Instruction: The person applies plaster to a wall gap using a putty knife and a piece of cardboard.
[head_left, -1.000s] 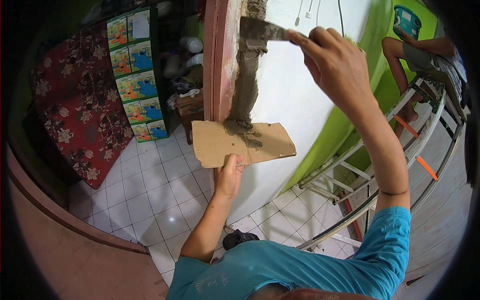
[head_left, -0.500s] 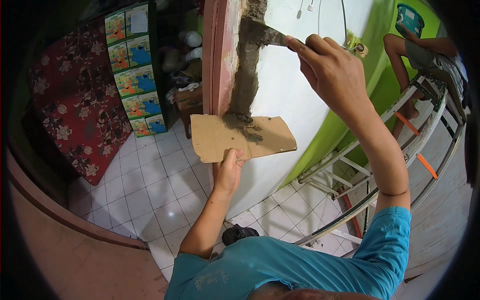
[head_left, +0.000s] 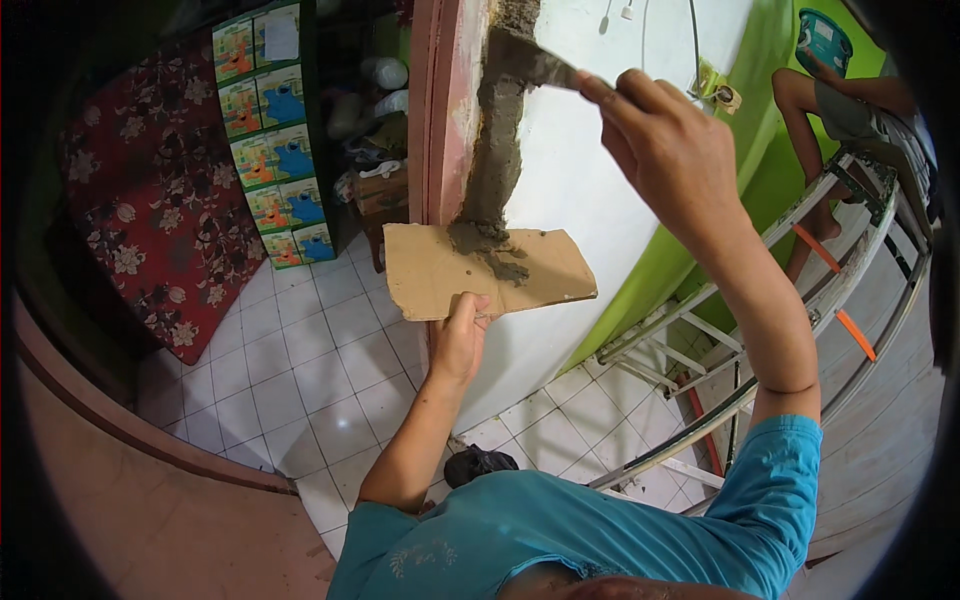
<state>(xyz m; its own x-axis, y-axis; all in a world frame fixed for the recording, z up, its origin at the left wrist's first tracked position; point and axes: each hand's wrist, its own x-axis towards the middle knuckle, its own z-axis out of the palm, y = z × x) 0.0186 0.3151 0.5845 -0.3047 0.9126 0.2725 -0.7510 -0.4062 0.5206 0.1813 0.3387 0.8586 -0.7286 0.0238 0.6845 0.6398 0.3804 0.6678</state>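
My right hand (head_left: 672, 150) is closed round the handle of a putty knife (head_left: 548, 70), whose mortar-smeared blade lies against the upper part of a grey mortar strip (head_left: 497, 140). This strip runs down the wall beside a pink door frame (head_left: 432, 120). Below it, my left hand (head_left: 462, 340) grips the near edge of a flat piece of cardboard (head_left: 550, 268), thumb on top and fingers underneath. A wet lump of mortar (head_left: 478, 238) sits at the cardboard's far edge, against the strip's foot, with a smear trailing right.
At the right stands a metal ladder (head_left: 700, 335); beyond it sits another person (head_left: 840, 110) near a green bucket (head_left: 826, 40). A drawer cabinet (head_left: 275, 150) and a red floral mattress (head_left: 150, 200) are at left. A black bag (head_left: 478, 464) lies on the tiled floor (head_left: 310, 370).
Both hands keep their grips. The putty knife stays at nearly the same spot on the mortar strip, and the cardboard has barely shifted; the whole view moves slightly.
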